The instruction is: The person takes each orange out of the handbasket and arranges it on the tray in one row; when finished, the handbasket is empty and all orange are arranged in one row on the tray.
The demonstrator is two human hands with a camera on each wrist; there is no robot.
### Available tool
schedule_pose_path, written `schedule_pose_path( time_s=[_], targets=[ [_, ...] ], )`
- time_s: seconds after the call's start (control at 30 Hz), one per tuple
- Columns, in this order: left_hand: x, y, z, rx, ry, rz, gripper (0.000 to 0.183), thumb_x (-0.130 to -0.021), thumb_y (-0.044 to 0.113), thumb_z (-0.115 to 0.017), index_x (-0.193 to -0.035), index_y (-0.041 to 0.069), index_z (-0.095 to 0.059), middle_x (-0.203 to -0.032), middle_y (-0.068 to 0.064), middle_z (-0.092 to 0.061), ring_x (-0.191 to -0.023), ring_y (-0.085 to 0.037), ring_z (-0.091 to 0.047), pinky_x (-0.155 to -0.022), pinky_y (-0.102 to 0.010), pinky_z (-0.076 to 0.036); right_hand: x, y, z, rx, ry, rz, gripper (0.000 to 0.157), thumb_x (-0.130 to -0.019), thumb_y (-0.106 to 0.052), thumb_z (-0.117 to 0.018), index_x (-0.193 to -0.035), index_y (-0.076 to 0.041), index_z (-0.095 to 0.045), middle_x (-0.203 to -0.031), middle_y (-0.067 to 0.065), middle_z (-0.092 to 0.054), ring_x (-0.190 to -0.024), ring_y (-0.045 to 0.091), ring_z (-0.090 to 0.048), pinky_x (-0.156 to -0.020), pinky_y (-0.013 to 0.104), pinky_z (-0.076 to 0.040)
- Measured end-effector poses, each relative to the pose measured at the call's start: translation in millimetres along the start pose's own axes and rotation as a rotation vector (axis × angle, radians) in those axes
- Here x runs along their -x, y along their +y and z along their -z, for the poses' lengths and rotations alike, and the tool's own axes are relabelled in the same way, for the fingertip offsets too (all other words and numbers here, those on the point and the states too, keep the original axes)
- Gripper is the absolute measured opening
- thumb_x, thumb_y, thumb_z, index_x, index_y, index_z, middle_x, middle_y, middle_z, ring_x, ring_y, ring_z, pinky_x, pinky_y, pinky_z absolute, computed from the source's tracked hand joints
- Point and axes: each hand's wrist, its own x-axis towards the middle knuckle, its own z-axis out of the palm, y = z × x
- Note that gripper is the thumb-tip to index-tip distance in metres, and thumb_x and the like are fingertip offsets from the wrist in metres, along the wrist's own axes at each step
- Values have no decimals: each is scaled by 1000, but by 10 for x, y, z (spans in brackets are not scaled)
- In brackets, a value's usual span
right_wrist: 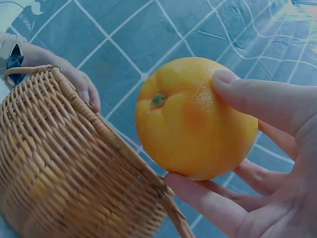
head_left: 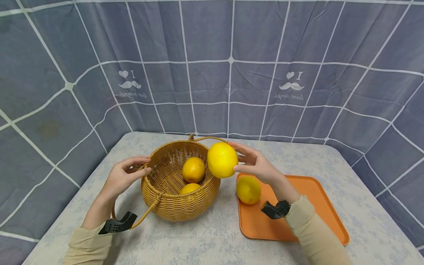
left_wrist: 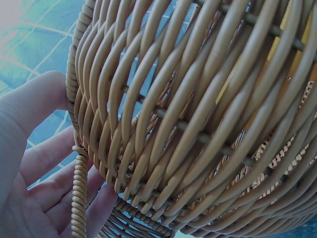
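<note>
My right hand point(head_left: 260, 167) grips a yellow-orange orange point(head_left: 222, 160) between thumb and fingers, at the right rim of a round wicker basket point(head_left: 180, 208). In the right wrist view, the green stem end of this orange point(right_wrist: 195, 119) shows, with the thumb on its upper side. My left hand point(head_left: 124, 178) holds the basket's left rim; in the left wrist view, the thumb meets the rim of the woven basket point(left_wrist: 173, 124) and the fingers lie behind a handle. Inside the basket sit an orange point(head_left: 193, 170) and another orange point(head_left: 190, 188), partly hidden by the front rim.
An orange plastic tray point(head_left: 265, 228) lies at the right, partly under the right forearm. One more orange point(head_left: 248, 190) rests at its left end. The basket's front handle point(head_left: 145, 213) hangs outward near the left wrist. A grey checked curtain point(head_left: 208, 81) encloses the pale table point(head_left: 198, 243).
</note>
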Motion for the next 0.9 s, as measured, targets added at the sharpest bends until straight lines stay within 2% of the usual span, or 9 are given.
schedule_pose_path(
  time_s=[0.3, 0.53, 0.9],
  targets=[
    [-1, 8, 0, 1, 2, 6, 34, -88, 23, -69, -116, 5, -65, -119, -4, -60, -98, -5, -58, -77, -15, -47, 435, 1, 245, 40, 98, 13, 67, -89, 0, -62, -147, -6, -30, -148, 2, -32, -121, 20, -49, -91, 34, -48],
    [-4, 14, 4, 9, 2, 14, 34, -87, 23, -69, -116, 5, -65, -118, -3, -60, -97, -6, -59, -77, -16, -47, 734, 39, 382, 57, 115, 25, 65, -90, 10, -54, -147, -4, -28, -147, -1, -33, -120, 19, -50, -89, 31, -49],
    [-7, 16, 1, 7, -3, 22, 35, -87, 23, -69, -117, 5, -65, -118, -2, -60, -97, -6, -58, -77, -16, -46, 1122, 88, 532, 77, 180, -63, 64, -92, 11, -50, -148, -3, -23, -147, -5, -31, -121, 14, -50, -90, 30, -48]
  ],
)
